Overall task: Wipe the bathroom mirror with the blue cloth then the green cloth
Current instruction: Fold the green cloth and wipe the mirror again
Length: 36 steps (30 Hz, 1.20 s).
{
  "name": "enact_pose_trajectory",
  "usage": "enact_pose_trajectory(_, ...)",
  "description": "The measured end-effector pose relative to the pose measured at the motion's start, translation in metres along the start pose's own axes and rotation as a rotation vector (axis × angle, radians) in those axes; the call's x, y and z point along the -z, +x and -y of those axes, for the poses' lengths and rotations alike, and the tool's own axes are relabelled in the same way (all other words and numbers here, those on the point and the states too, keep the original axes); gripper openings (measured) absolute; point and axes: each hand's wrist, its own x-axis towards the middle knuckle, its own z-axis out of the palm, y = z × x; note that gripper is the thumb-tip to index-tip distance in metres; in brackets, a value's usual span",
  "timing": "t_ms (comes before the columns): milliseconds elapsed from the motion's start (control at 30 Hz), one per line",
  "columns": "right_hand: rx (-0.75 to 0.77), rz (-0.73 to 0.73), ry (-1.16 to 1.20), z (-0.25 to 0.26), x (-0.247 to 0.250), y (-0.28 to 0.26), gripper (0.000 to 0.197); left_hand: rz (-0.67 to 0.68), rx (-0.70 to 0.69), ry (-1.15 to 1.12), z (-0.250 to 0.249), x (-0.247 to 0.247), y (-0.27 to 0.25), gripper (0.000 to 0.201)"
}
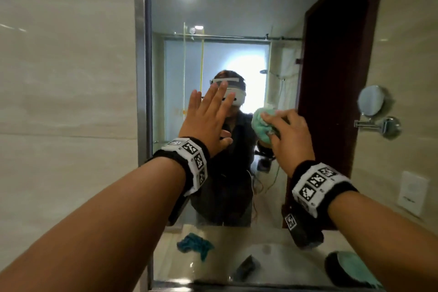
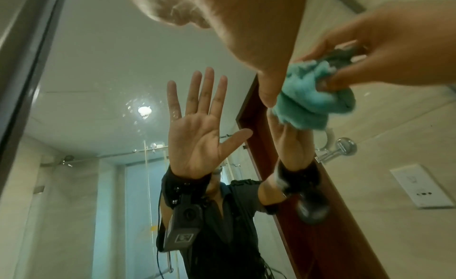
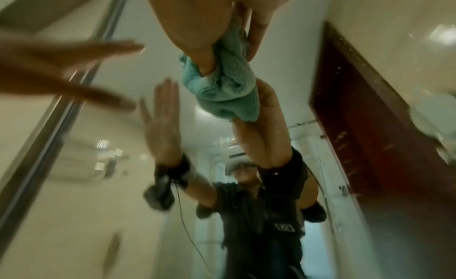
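Mirror [image 1: 237, 19] glass runs from its metal frame [image 1: 142, 54] at 9 o'clock to the dark door edge at 3 o'clock, with bare glass above both hands. Worktop [image 1: 225, 239] lies at 6 o'clock, a blue cloth [image 1: 193, 245] crumpled on it. Left hand [image 1: 208, 123] is flat, fingers straight, at the glass. Right hand [image 1: 290, 135] bunches the green cloth [image 1: 260, 124] against the mirror; its fingers hide part of the cloth.

Both arms reach forward, each wrist banded. The left grip [image 1: 208, 121] is raised with palm forward, fingers straight and slightly spread, thumb out. The right grip [image 1: 288, 134], just to its right, has curled fingers bunching a green cloth [image 1: 260, 125].
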Motion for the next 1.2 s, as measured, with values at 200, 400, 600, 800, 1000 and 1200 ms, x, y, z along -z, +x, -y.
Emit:
enact_pose_trajectory(200, 0.363, 0.228, -0.264, -0.009, 0.017, 0.004, 0.056, 0.023, 0.033, -0.117, -0.002, 0.015, 0.053, 0.118)
enact_pose_trajectory(400, 0.141, -0.020, -0.197, -0.002, 0.050, 0.110, 0.037, 0.023, 0.080, -0.154, -0.002, 0.033, 0.098, 0.136)
enact_pose_trajectory(600, 0.105, -0.054, -0.209, 0.008, 0.041, 0.104, 0.044, 0.064, 0.117, -0.156, -0.005, 0.038, 0.119, 0.143)
enact_pose_trajectory(800, 0.316, 0.140, -0.337, 0.002, 0.039, 0.084, 0.049, 0.042, 0.134, -0.156, -0.005, 0.037, 0.120, 0.140)
enact_pose_trajectory(1000, 0.102, -0.121, -0.238, 0.010, 0.082, 0.182, 0.035, 0.065, 0.154, -0.174, -0.008, 0.041, 0.120, 0.141)
enact_pose_trajectory(1200, 0.064, -0.178, -0.135, 0.006, 0.075, 0.172, 0.029, 0.053, 0.169, -0.158, -0.009, 0.039, 0.121, 0.144)
